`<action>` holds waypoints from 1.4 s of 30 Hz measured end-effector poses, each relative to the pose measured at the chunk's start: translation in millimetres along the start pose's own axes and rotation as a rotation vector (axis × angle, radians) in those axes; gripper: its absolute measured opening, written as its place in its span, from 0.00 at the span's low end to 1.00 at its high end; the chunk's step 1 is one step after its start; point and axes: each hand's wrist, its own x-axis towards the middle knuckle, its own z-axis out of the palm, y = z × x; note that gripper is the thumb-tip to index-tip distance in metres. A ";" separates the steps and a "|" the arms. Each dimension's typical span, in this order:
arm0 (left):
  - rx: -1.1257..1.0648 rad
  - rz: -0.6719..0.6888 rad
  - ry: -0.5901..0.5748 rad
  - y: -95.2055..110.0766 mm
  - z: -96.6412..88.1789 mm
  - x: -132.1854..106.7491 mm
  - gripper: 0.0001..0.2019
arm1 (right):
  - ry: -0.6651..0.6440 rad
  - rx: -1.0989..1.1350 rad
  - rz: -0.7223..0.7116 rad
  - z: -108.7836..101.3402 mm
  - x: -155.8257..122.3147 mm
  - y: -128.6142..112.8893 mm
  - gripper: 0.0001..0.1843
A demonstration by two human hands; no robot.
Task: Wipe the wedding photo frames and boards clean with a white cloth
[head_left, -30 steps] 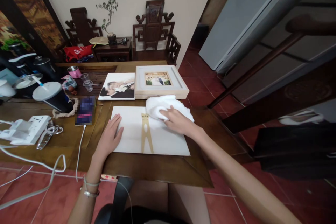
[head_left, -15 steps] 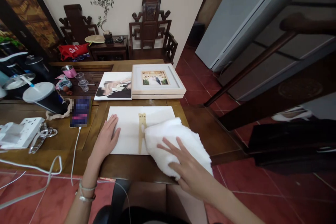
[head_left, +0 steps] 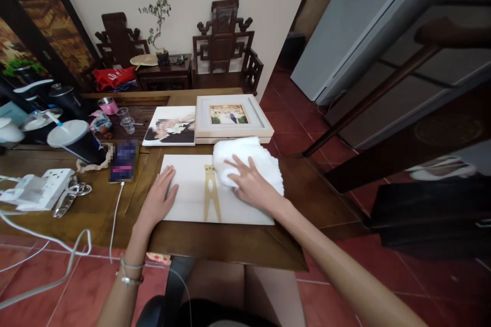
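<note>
A white panel (head_left: pixel 184 199) with a gold A-shaped stand leg (head_left: pixel 210 191) on it lies on the wooden table; it looks like the back of a picture frame. My left hand (head_left: pixel 161 196) rests on the panel's left edge, fingers stretched out and holding nothing. A fluffy white cloth (head_left: pixel 264 161) covers the panel's upper right part and reaches past its edge. Over the cloth lies my right hand (head_left: pixel 249 184), its fingers spread and pressing into the fabric, with the thumb side against a fold. The panel's upper right corner is hidden under the cloth.
Behind the panel lie a photo print (head_left: pixel 171 127) and a boxed framed picture (head_left: pixel 233 117). To the left are a phone (head_left: pixel 123 161) on a white cable, a lidded cup (head_left: pixel 76 143), a power strip (head_left: pixel 53 189) and a clear clip (head_left: pixel 71 194). The table's right edge is near the cloth.
My right hand has moved the cloth away from me, from the panel's lower right to its upper right. The whole stand leg now shows. My left hand stays on the left edge.
</note>
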 end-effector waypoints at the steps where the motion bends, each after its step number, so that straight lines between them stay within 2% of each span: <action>1: 0.003 0.001 0.002 0.9 -0.5 -0.1 0.23 | -0.007 0.009 -0.015 3.8 -10.6 -6.2 0.19; 5: 0.024 0.007 -0.001 3.5 -1.1 -0.4 0.23 | -0.032 0.075 -0.093 9.3 -68.5 -37.7 0.19; 7: 0.033 0.013 -0.005 3.2 -0.3 -0.3 0.23 | -0.060 0.110 -0.111 1.3 -91.2 -50.9 0.21; 9: 0.037 0.019 -0.004 1.6 1.1 -0.3 0.23 | -0.105 0.136 -0.113 -12.6 -99.7 -57.0 0.22; 11: 0.034 0.023 -0.001 -0.9 3.0 -0.2 0.23 | -0.144 0.149 -0.085 -26.8 -92.0 -54.8 0.22; 14: 0.024 0.020 0.002 -4.6 5.5 0.0 0.23 | -0.141 0.125 0.018 -37.2 -57.3 -39.4 0.19; 19: 0.001 -0.005 -0.011 -4.3 4.8 0.4 0.23 | -0.127 0.035 0.112 -27.6 13.8 -7.1 0.19; 22: -0.005 -0.011 -0.010 -1.1 2.3 0.6 0.23 | -0.116 0.015 0.121 -17.3 32.3 2.4 0.21; 25: -0.001 -0.010 0.001 1.6 0.8 0.7 0.23 | -0.068 0.002 0.086 -4.2 19.2 -0.1 0.21; 29: 0.019 -0.001 0.002 3.1 0.4 0.6 0.23 | -0.037 0.051 -0.016 8.9 -35.2 -22.8 0.18; 32: 0.038 0.003 -0.007 2.7 1.3 0.6 0.23 | -0.067 0.106 -0.067 2.6 -76.1 -45.8 0.21; 34: 0.046 0.009 -0.008 1.8 2.3 0.5 0.23 | -0.124 0.145 -0.073 -11.0 -90.3 -55.2 0.23; 37: 0.058 0.012 -0.012 0.7 3.4 0.0 0.23 | -0.209 0.205 -0.035 -35.1 -84.7 -54.0 0.23; 39: 0.073 0.011 -0.030 0.4 3.3 -0.4 0.23 | -0.189 0.234 0.022 -45.4 -64.9 -47.1 0.23; 42: 0.105 0.020 -0.073 0.1 2.4 -0.2 0.25 | -0.101 0.251 0.112 -46.0 -22.0 -40.0 0.23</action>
